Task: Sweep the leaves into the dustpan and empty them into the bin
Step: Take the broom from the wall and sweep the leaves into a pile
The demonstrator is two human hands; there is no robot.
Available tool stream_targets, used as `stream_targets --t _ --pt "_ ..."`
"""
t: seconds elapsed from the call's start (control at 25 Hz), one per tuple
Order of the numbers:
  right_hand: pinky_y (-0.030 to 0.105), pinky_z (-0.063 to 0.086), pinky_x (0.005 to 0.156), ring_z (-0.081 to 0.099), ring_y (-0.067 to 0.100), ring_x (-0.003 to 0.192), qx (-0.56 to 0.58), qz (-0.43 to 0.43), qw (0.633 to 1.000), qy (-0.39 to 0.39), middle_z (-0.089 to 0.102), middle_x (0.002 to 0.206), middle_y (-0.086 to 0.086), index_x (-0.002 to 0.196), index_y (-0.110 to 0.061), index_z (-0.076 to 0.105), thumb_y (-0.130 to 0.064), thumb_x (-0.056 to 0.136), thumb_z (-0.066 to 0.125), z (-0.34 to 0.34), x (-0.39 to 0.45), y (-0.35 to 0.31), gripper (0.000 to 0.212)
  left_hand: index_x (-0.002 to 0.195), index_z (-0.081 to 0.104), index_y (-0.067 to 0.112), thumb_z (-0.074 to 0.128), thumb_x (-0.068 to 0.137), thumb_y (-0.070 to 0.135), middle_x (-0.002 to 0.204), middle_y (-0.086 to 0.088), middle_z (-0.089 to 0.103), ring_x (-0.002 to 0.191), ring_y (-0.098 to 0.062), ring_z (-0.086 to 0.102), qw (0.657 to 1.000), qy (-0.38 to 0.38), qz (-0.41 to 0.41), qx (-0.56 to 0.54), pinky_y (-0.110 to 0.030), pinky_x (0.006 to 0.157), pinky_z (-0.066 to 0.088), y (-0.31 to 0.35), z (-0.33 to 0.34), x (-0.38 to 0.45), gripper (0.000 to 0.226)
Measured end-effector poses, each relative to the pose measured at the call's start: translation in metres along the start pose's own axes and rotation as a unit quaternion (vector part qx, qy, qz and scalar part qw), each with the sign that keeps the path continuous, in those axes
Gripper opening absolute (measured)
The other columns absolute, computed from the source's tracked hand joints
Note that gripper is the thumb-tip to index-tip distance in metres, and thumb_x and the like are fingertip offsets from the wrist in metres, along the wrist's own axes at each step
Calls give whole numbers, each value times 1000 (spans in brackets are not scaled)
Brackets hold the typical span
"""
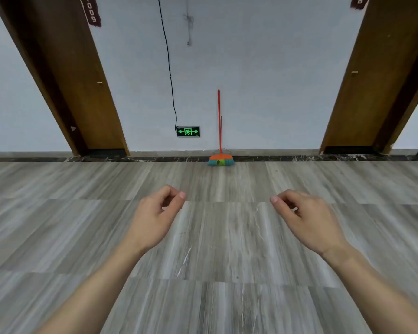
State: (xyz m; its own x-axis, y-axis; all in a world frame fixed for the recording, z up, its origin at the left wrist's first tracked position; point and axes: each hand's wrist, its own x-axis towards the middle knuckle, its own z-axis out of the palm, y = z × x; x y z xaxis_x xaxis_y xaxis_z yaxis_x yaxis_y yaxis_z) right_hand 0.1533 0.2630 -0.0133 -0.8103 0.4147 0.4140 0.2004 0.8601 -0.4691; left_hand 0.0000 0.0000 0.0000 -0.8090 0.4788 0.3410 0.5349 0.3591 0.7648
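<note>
Broom [219,131] stands upright against the far wall [270,75], between two brown doors, just right of a green exit sign [188,131]. Your left hand [158,214] and right hand [304,218] hover over bare floor [215,285], each grip loosely curled, holding nothing.

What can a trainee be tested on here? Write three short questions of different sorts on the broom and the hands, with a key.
1. True or false: the left hand holds the broom.
2. The broom stands: A) flat on the floor, B) upright against the wall, C) inside a doorway.
3. Fill in: the exit sign glows ____.

Key: 1 false, both the left and the right hand are empty, with loosely curled fingers; 2 B; 3 green.
</note>
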Motion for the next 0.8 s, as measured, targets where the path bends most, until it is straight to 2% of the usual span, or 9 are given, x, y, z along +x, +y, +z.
stream_targets --t 0.08,0.16,0.2,0.28,0.36,0.48,0.56,0.8 --pt "29 53 67 60 0 79 -9 21 1000 -10 64 81 -18 88 -31 67 -53 92 41 20 29 5 35 79 60 21 55 94 35 85 7 68 51 -13 49 1000 10 2 25 -28 56 44 -21 2 28 22" --pt "30 53 69 60 1 82 -10 24 999 -21 63 84 -19 90 -31 67 -49 93 44 43 64 12 29 80 59 24 55 94 36 90 12 67 40 -11 35 999 8 -13 37 -28 49 39 -44 5 63 19" --pt "30 53 70 60 0 84 -5 24 999 -21 63 85 -20 90 -32 67 -47 93 45 57 87 15 27 81 59 24 55 94 36 91 12 67 40 -11 37 999 15 -11 31 -29 49 40 -57 5 86 18" --pt "30 53 70 60 -1 85 1 26 1000 -16 63 85 -21 90 -33 67 -45 93 46 81 134 19 24 81 60 25 56 94 35 91 12 67 56 -23 56 999 22 -15 26 -35 56 46 -84 6 133 16" --pt "28 53 70 61 -1 84 -2 34 999 -21 64 85 -21 89 -33 67 -44 92 48 104 174 22 22 82 61 24 57 93 32 90 12 67 77 -20 64 999 9 -26 17 -37 67 51 -109 9 176 14" --pt "27 51 70 62 0 85 -3 44 999 -22 65 85 -20 88 -33 66 -44 92 47 136 228 31 22 85 63 21 58 93 29 91 11 67 94 -1 60 1000 -12 -19 16 -23 75 50 -141 19 238 12" --pt "27 52 70 62 0 84 -5 56 998 -24 65 85 -20 87 -34 66 -44 91 47 151 258 40 22 86 63 19 58 93 27 91 11 67 96 4 56 1000 -18 -19 17 -11 72 44 -156 28 275 11" --pt "30 53 73 62 1 84 4 76 997 -14 66 85 -19 90 -31 68 -44 92 46 195 355 83 25 88 63 21 57 94 26 91 14 66 96 11 54 999 -39 -19 23 -10 67 44 -197 64 389 10"
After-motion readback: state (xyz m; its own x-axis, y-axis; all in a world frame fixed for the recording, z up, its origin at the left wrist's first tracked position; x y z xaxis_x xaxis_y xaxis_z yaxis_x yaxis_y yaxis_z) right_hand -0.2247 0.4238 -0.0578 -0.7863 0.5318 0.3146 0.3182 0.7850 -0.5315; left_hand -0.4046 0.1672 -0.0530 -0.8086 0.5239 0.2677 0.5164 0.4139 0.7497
